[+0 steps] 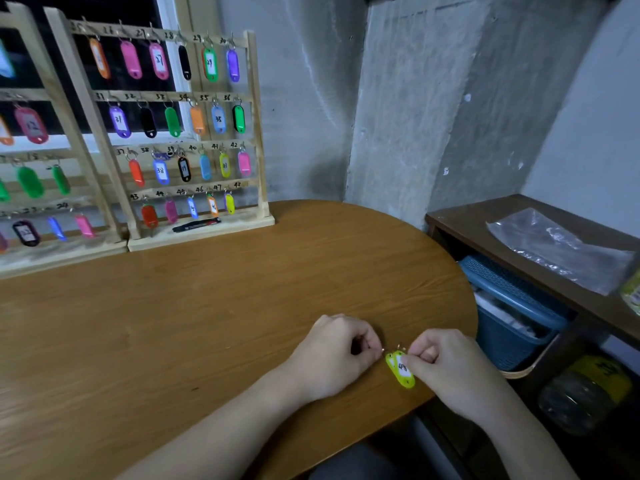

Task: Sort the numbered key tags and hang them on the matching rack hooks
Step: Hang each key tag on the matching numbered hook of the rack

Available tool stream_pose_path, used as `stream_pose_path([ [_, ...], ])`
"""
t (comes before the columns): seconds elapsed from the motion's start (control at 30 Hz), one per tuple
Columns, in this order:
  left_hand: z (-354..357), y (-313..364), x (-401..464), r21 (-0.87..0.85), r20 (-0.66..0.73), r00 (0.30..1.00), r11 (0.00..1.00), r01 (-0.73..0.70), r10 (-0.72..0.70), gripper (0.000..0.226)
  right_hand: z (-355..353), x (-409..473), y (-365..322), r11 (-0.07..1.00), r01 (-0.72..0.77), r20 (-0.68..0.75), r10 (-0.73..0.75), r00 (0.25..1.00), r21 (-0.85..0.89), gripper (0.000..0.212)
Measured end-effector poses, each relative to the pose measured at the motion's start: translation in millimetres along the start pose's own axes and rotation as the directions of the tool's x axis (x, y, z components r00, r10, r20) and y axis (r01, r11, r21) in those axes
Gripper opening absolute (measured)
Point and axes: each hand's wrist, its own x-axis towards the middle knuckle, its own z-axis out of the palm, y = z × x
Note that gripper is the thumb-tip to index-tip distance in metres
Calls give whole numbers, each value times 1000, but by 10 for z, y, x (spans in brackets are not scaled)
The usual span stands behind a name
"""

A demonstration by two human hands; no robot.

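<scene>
Near the desk's [207, 306] front right edge, both hands work at a yellow key tag [401, 370] that hangs between them, just above the wood. The right hand [446, 365] pinches the tag's upper end between curled thumb and fingers, its white label with a handwritten number that looks like 48 facing up. The left hand [337, 355] sits just beside it, fingers curled in, pinching the small metal ring [384, 349] at the tag's top. The two hands nearly touch, with the tag dangling below their fingertips and tilted toward the desk's near edge. Well apart, at the desk's back left corner, stand two wooden racks; the nearer rack [256, 133] carries rows of coloured tags under handwritten numbers running from the twenties to 48. On its bottom row the spot at the far right, marked 48, has no tag under it. A black pen [196, 225] lies on that rack's base. Off the desk's right edge, a dark shelf [460, 221] holds a clear plastic bag [554, 247], with a blue basket [512, 306] below
</scene>
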Motion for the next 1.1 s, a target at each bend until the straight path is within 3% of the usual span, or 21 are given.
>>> stream_pose_path([
  [0.27,69,25,28,-2,-50,998,999,35,-35,22,13,58,31,1000,-12,-6,12,1000,-22,12],
  [0.37,80,23,26,10,-61,998,999,35,-34,16,-2,52,33,1000,-1,-2,1,1000,15,10],
  [0.47,69,12,29,1,-54,998,999,43,-43,12,-8,40,1,1000,0,42,1,999,-13,26],
  [0.57,35,1,13,-42,-35,998,998,50,-52,12,-15,52,-26,996,-10,87,18,996,-89,27],
  [0.77,-125,-97,-11,-74,5,996,993,93,-93,12,-48,127,-49,998,21,153,-11,988,-65,14],
  [0.93,-62,-58,9,-16,74,997,999,38,-37,28,-45,177,3,998,52,160,-48,986,-21,19],
  [1.1,8,-14,85,-3,69,998,1000,-14,15,10,-78,192,37,991,84,184,-101,978,100,22],
])
